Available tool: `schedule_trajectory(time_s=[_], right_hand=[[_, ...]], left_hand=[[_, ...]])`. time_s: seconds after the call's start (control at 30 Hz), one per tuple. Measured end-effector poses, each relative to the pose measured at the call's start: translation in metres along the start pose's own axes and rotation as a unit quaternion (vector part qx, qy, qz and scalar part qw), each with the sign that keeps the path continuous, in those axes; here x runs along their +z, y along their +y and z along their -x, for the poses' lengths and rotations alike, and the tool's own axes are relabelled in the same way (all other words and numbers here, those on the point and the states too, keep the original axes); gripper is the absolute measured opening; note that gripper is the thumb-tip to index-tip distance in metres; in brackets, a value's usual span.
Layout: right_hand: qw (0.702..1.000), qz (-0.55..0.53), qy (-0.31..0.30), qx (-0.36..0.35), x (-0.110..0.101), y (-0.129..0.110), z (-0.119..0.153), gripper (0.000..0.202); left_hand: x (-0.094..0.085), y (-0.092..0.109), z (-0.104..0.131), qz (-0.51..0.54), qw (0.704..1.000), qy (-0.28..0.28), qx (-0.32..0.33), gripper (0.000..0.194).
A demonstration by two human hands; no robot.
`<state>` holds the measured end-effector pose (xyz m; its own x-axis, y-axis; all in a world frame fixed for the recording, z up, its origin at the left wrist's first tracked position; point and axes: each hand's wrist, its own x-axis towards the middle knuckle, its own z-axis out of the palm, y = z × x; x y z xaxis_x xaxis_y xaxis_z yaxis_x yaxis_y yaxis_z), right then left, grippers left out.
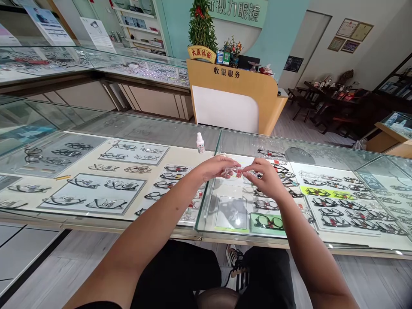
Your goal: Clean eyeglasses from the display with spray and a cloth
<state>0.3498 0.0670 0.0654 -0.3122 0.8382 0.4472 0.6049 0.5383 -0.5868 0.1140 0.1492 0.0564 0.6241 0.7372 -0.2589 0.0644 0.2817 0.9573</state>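
Observation:
My left hand point(219, 167) and my right hand point(265, 178) meet above the glass display counter. Between them is a small clear pair of eyeglasses point(230, 171) with a bit of red on it, partly covered by my fingers. The fingers of my left hand curl round one side, while my right thumb and forefinger pinch at the other. A small white bottle point(200, 144) with a printed label stands upright on the glass, left of and beyond my left hand.
Under the glass point(206, 201) lie rows of eyeglasses, among them a black pair on a green card point(268, 222) and several on a white board point(93, 193). Beyond the counter stands a wooden cashier desk point(270, 98) with a plant point(202, 25). More display cases point(151, 79) stand at the left.

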Motion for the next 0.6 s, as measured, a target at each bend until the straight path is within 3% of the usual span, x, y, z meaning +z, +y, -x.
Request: schedule_trajectory(time_s=[0.07,0.17,0.3,0.4,0.5,0.6], right_hand=[[0.992,-0.087,0.05,0.071,0.001,0.003,-0.001,0.023],[0.943,-0.256,0.105,0.186,0.004,0.01,-0.003,0.03],[0.854,-0.426,0.082,0.288,0.013,0.013,-0.007,0.042],[0.816,-0.482,0.055,0.316,0.019,0.009,-0.008,0.046],[0.813,-0.49,0.042,0.313,0.022,0.007,-0.008,0.046],[0.851,-0.444,0.066,0.271,0.019,0.007,-0.007,0.044]], left_hand=[[0.001,-0.002,-0.002,0.013,0.999,0.028,0.037,0.043],[0.009,-0.006,-0.006,-0.009,0.993,0.042,0.114,0.048],[0.023,-0.015,-0.014,0.013,0.987,0.019,0.159,0.052],[0.026,-0.02,-0.018,0.046,0.986,0.028,0.156,0.051],[0.026,-0.022,-0.017,0.085,0.987,0.018,0.136,0.048],[0.025,-0.02,-0.014,0.133,0.985,-0.013,0.106,0.044]])
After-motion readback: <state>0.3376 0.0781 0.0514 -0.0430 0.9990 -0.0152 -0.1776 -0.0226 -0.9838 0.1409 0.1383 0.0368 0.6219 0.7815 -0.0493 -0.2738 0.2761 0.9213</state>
